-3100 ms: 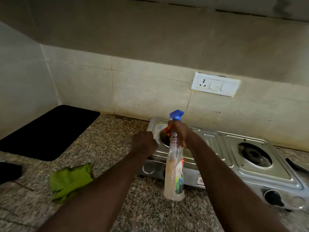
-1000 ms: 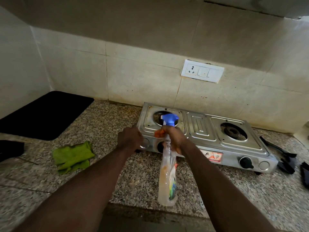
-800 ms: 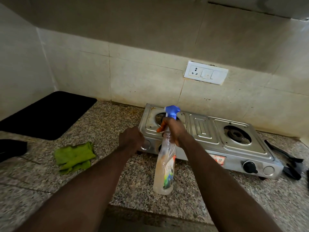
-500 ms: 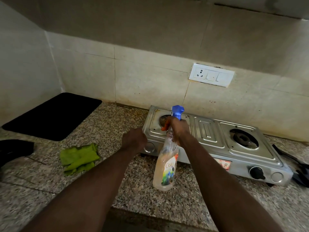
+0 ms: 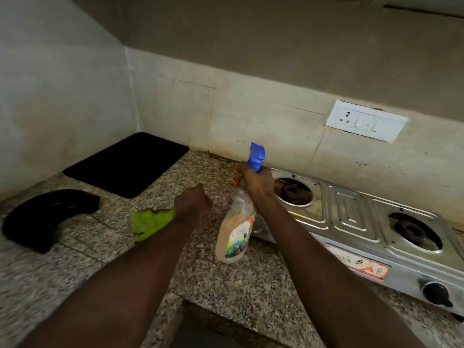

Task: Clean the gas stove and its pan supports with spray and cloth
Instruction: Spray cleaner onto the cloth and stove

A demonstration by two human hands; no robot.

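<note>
A clear plastic spray bottle (image 5: 234,232) with a blue trigger head, a bright printed label and pale orange liquid hangs tilted, its base above the speckled granite desk (image 5: 238,292). The right hand (image 5: 254,183) grips its narrow neck, fingers (image 5: 241,169) wrapped tight just under the trigger. The left hand (image 5: 193,203) is a closed fist with nothing showing inside it, near the bottle but not touching it. A crumpled green cloth (image 5: 148,222) lies on the desk, partly hidden behind the left wrist. The ribbed stainless-steel two-burner gas stove (image 5: 351,217) sits to the right, against the tiled wall.

Half a second ago the bottle was in front of the stove's left burner and the fist was by its front corner. Now both are left of the stove and the fist is beside the cloth.

A flat black rectangular mat (image 5: 128,163) and a black curved object (image 5: 45,217) lie at the left.
</note>
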